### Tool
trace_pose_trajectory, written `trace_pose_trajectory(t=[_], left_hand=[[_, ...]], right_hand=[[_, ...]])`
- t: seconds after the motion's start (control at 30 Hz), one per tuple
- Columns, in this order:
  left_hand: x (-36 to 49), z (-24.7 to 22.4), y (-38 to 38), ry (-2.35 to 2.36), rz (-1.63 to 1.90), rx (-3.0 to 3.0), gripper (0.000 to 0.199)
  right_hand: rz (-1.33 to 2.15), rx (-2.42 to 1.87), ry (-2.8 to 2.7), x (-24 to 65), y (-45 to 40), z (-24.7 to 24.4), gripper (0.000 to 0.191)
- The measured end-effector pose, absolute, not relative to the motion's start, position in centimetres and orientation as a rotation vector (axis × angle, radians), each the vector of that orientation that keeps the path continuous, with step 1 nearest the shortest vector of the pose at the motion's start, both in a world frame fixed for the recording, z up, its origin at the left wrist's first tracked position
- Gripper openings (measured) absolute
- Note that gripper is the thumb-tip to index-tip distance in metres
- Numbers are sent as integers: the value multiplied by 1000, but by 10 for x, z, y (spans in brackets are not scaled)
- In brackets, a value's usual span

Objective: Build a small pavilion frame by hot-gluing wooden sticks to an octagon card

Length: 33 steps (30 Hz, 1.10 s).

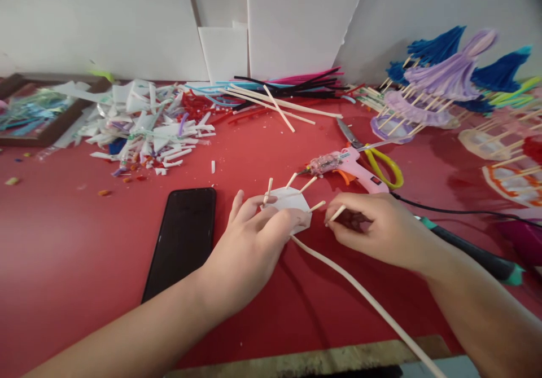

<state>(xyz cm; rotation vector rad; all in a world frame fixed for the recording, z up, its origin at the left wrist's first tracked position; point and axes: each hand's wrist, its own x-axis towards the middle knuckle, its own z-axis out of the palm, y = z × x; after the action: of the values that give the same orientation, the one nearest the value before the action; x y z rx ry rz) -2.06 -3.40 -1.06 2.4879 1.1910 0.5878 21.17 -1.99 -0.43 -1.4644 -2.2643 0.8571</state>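
My left hand grips a small white many-sided piece, thumb and fingers closed over its near side. Several short pale sticks stand up around the edge of this piece. A long cream pipe cleaner runs from its near edge down past the table's front edge. To the right, my right hand pinches another short pale stick between thumb and fingers, a little apart from the white piece. What the left fingertips press on underneath is hidden.
A pink glue gun and yellow-handled scissors lie beyond my right hand. A black phone lies left. White scraps and pipe cleaners sit at the back. Fuzzy umbrella-topped models stand right, near a dark-handled tool.
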Motion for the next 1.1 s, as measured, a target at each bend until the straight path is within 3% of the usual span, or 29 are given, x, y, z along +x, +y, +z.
trace_pose_trajectory(t=[0.17,0.37,0.43,0.67,0.93,1.1], left_hand=[[-21,-10,-34,1187,595,2495,30],[-21,-10,-35,1192,602,2479,29],[-22,-11,-35,1195,600,2476,30],[-23,-12,-35,1184,594,2484,32],[-22,-9,-33,1185,641,2502,28],[-22,-11,-34,1196,654,2477,28]], right_hand=[[916,-1679,-2243,225,-20,-7,20],[-132,-1811,-2051,239,-5,-6,20],[-311,-1772,-2136,241,2,-12,17],[-201,-1885,-2013,248,11,-27,9],[-316,-1910,-1502,249,0,5,26],[225,-1557,-1694,261,4,5,14]])
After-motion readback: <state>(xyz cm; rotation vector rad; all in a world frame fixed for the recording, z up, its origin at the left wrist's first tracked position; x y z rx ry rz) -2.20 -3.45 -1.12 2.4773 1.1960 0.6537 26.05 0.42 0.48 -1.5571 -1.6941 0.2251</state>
